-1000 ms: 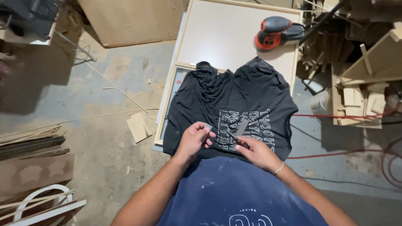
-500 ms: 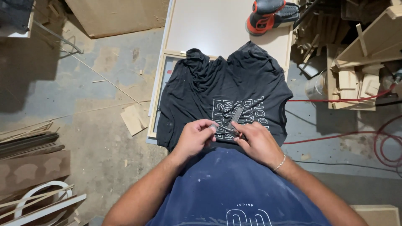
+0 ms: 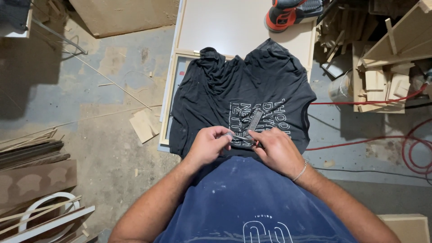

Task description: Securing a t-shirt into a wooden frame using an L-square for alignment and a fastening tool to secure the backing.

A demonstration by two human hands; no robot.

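Both hands pinch a small, stiff metal folding tool (image 3: 250, 129), seemingly a folding blade, over the dark T-shirt (image 3: 238, 94) at the panel's (image 3: 234, 27) near edge: left hand (image 3: 208, 146) grips one end, right hand (image 3: 274, 150) the other. It looks light, rigid and slippery; the handle is the safest hold.

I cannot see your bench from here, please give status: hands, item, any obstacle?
Both hands, left and right, pinch a small grey metal tool. Tool over black T-shirt spread on white panel. Orange sander far off.

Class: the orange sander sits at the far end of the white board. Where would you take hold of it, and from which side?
Likely grip the orange sander over its rounded top housing, coming from above: it sits upright on the white board, nothing covering it. Its upper part is cut off by the frame.
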